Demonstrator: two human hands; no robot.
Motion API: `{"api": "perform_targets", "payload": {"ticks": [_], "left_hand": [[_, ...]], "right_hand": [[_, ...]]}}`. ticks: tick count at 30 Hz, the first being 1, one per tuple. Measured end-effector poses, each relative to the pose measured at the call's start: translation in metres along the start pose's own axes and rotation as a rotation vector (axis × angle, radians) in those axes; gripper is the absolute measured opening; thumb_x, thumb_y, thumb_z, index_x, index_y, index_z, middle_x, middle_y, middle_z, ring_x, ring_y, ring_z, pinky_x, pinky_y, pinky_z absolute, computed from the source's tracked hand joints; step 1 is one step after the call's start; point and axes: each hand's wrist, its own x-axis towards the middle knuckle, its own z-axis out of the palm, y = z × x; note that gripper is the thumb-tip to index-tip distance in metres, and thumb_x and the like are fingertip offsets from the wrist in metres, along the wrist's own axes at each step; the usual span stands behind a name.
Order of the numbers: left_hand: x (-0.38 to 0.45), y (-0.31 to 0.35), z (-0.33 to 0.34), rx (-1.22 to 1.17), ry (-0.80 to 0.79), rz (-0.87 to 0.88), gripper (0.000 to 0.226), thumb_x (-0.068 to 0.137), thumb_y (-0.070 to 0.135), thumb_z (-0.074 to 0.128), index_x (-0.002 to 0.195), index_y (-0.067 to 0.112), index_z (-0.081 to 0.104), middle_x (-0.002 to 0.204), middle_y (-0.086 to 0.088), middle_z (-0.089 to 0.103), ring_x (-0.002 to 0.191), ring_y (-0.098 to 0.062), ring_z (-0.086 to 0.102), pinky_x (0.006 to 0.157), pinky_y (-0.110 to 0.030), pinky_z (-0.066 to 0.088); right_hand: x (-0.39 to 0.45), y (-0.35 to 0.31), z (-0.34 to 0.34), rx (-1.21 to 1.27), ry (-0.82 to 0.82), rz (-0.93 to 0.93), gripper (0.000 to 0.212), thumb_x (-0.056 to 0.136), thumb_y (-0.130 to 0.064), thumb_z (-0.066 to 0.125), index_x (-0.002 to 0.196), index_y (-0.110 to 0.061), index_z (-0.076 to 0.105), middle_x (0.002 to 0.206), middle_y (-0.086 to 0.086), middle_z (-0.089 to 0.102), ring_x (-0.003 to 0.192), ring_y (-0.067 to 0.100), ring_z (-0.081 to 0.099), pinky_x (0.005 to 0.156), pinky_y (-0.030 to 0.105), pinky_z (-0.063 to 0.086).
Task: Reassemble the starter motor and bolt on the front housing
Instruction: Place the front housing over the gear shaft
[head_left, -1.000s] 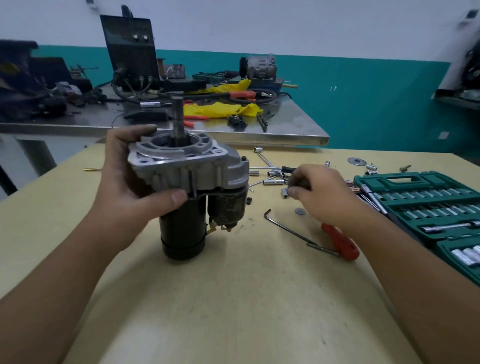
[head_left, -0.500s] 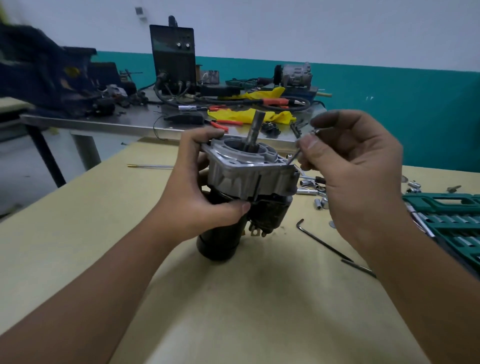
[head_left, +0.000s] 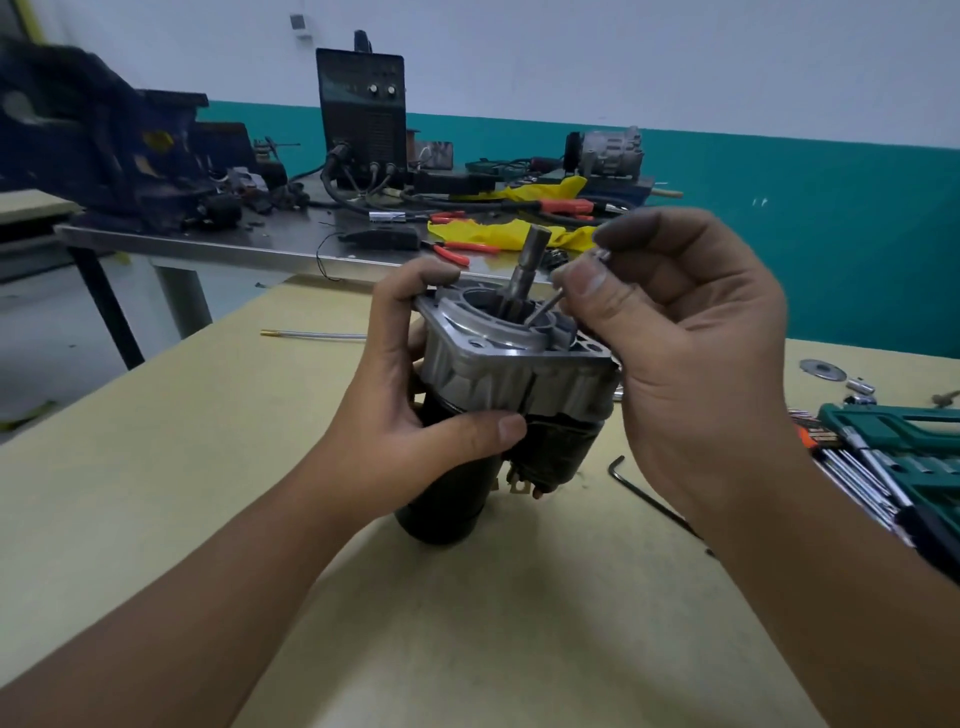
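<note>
Yellow table (head_left: 156, 493): hex key (head_left: 649, 499) beside held starter motor (head_left: 498, 405).

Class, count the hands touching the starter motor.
2: left hand grips the front housing; right hand pinches a bolt at its top.

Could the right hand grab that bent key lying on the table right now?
Probably not at once: the right hand is pinching a bolt over the motor. The bent key lies uncovered below its wrist.
</note>
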Motion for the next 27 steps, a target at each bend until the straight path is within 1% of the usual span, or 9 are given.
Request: {"api": "perform_targets", "payload": {"ticks": [2, 5, 10, 13, 16, 18, 20, 23, 27], "left_hand": [[0.000, -0.001, 0.000, -0.038, -0.010, 0.006, 0.083, 0.075, 0.012, 0.079, 0.139, 0.026, 0.029, 0.127, 0.019, 0.059, 0.122, -0.020, 0.064, 0.092, -0.030, 0.056], [0.001, -0.001, 0.001, -0.072, -0.034, 0.000, 0.080, 0.076, 0.010, 0.075, 0.139, 0.019, 0.027, 0.125, 0.017, 0.058, 0.117, -0.015, 0.065, 0.090, -0.028, 0.056], [0.005, 0.001, 0.007, -0.038, -0.012, 0.051, 0.087, 0.073, 0.010, 0.082, 0.138, 0.011, 0.024, 0.128, 0.011, 0.057, 0.118, -0.018, 0.066, 0.091, -0.029, 0.057], [0.003, 0.001, 0.006, -0.047, -0.010, 0.024, 0.087, 0.073, 0.005, 0.081, 0.138, 0.014, 0.025, 0.126, 0.016, 0.059, 0.117, -0.017, 0.067, 0.091, -0.027, 0.057], [0.001, 0.002, 0.001, -0.086, -0.019, -0.034, 0.087, 0.074, 0.003, 0.079, 0.140, 0.021, 0.026, 0.126, 0.018, 0.062, 0.120, -0.019, 0.068, 0.092, -0.026, 0.057], [0.000, 0.001, -0.003, -0.099, -0.028, -0.050, 0.087, 0.074, 0.003, 0.078, 0.141, 0.024, 0.027, 0.127, 0.020, 0.061, 0.123, -0.019, 0.066, 0.093, -0.026, 0.057], [-0.001, 0.001, -0.005, -0.103, -0.026, -0.051, 0.086, 0.075, 0.005, 0.077, 0.143, 0.027, 0.028, 0.130, 0.017, 0.058, 0.124, -0.021, 0.065, 0.094, -0.027, 0.056], [-0.004, -0.003, -0.007, -0.116, -0.025, -0.044, 0.085, 0.078, 0.008, 0.075, 0.145, 0.029, 0.028, 0.134, 0.015, 0.055, 0.128, -0.023, 0.061, 0.098, -0.030, 0.055], [-0.009, -0.009, -0.013, -0.138, -0.027, -0.049, 0.079, 0.083, 0.011, 0.071, 0.146, 0.030, 0.028, 0.140, 0.008, 0.053, 0.134, -0.029, 0.056, 0.105, -0.037, 0.051]], "right_hand": [[-0.003, 0.003, 0.004, -0.053, -0.036, -0.013, 0.023, 0.084, -0.001, 0.077, 0.093, -0.018, 0.065, 0.081, -0.009, 0.074, 0.077, 0.009, 0.071, 0.071, 0.023, 0.057], [-0.003, 0.005, 0.005, -0.085, -0.056, -0.023, 0.024, 0.084, -0.001, 0.078, 0.091, -0.020, 0.064, 0.081, -0.010, 0.074, 0.076, 0.007, 0.071, 0.066, 0.019, 0.057], [-0.004, 0.005, 0.002, -0.045, -0.079, -0.025, 0.026, 0.083, -0.001, 0.077, 0.087, -0.023, 0.063, 0.084, -0.011, 0.074, 0.079, 0.007, 0.071, 0.068, 0.019, 0.057], [0.000, 0.000, -0.002, 0.010, -0.074, 0.047, 0.020, 0.081, -0.007, 0.077, 0.088, -0.021, 0.065, 0.084, -0.006, 0.075, 0.081, 0.013, 0.072, 0.073, 0.029, 0.059], [0.011, -0.004, -0.017, 0.126, 0.062, 0.165, 0.015, 0.083, -0.008, 0.076, 0.091, -0.018, 0.067, 0.084, 0.001, 0.073, 0.075, 0.017, 0.067, 0.073, 0.047, 0.059], [0.011, -0.001, -0.022, 0.151, 0.124, 0.243, 0.015, 0.085, -0.007, 0.073, 0.093, -0.018, 0.065, 0.085, 0.002, 0.071, 0.072, 0.018, 0.063, 0.072, 0.050, 0.060], [-0.001, 0.006, -0.017, 0.182, 0.143, 0.329, 0.016, 0.080, -0.009, 0.072, 0.092, -0.017, 0.065, 0.084, 0.003, 0.068, 0.072, 0.017, 0.061, 0.069, 0.043, 0.058], [-0.015, 0.013, -0.007, 0.262, 0.194, 0.413, 0.017, 0.082, -0.005, 0.071, 0.094, -0.015, 0.065, 0.084, 0.006, 0.065, 0.072, 0.015, 0.061, 0.064, 0.033, 0.053], [-0.015, 0.010, -0.007, 0.320, 0.248, 0.469, 0.018, 0.081, -0.008, 0.072, 0.093, -0.018, 0.065, 0.080, 0.005, 0.067, 0.068, 0.016, 0.062, 0.055, 0.030, 0.050]]}}
